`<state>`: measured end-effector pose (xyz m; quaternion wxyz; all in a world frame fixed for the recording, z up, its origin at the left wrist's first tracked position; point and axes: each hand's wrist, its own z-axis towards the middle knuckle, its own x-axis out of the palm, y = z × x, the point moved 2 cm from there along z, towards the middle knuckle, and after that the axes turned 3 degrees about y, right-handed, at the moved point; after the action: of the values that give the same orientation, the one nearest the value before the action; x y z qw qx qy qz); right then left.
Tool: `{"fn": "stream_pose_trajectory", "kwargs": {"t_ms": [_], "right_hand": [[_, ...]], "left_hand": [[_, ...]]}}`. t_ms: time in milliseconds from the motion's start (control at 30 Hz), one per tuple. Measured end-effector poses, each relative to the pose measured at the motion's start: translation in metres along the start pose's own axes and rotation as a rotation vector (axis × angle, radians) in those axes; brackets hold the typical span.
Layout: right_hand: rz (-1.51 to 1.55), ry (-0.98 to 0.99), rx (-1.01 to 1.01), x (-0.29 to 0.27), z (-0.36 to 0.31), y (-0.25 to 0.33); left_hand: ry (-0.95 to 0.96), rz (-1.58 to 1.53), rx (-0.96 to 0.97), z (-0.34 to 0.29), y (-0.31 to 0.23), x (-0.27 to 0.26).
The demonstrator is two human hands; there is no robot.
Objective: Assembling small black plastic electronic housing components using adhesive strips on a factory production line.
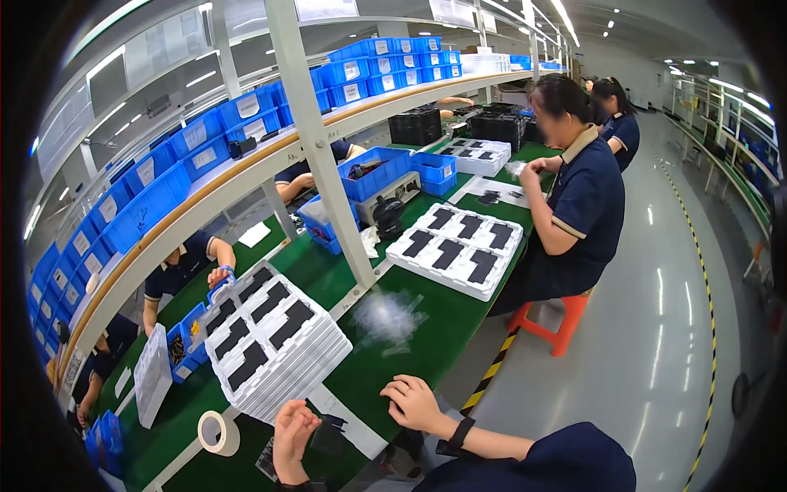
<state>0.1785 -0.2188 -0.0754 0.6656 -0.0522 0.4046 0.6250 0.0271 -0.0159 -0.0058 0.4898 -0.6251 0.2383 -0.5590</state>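
Note:
At the lower middle, my left hand [293, 430] is closed, its fingers curled together beside a thin black part [333, 421]. Whether the fingertips pinch that part or something small cannot be made out. Under the part lies a white paper strip [361, 426] on the green table. My right hand [414, 402] hovers by the table's near edge, fingers loosely bent and apart, holding nothing visible. Just beyond my left hand stands a tall stack of white foam trays [316, 365], the top one holding several flat black pieces [293, 326].
A tape roll [219, 433] stands left of my left hand. Crumpled clear film [389, 318] lies beyond my right hand. A second white tray [492, 277] sits farther right, before a seated co-worker [586, 189]. A grey post [316, 139] and a shelf of blue bins [152, 209] rise ahead.

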Motion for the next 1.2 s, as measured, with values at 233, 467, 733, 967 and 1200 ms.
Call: {"fn": "stream_pose_trajectory", "kwargs": {"t_ms": [233, 467, 733, 967, 1200], "right_hand": [[-0.094, 0.033, 0.056, 0.0, 0.001, 0.0], [-0.105, 0.041, 0.063, 0.003, -0.003, -0.003], [-0.074, -0.017, 0.038, 0.002, -0.004, -0.007], [-0.051, -0.039, 0.061, 0.001, -0.007, -0.01], [0.077, 0.09, -0.141, -0.001, -0.016, -0.013]], "left_hand": [[-0.214, 0.05, -0.127, -0.001, 0.027, -0.019], [-0.1, 0.041, -0.092, -0.007, 0.033, -0.012], [-0.098, 0.142, -0.118, -0.002, 0.04, 0.001], [-0.282, 0.247, 0.011, -0.037, 0.009, -0.004], [-0.892, 0.82, 0.134, -0.141, 0.02, -0.001]]}}
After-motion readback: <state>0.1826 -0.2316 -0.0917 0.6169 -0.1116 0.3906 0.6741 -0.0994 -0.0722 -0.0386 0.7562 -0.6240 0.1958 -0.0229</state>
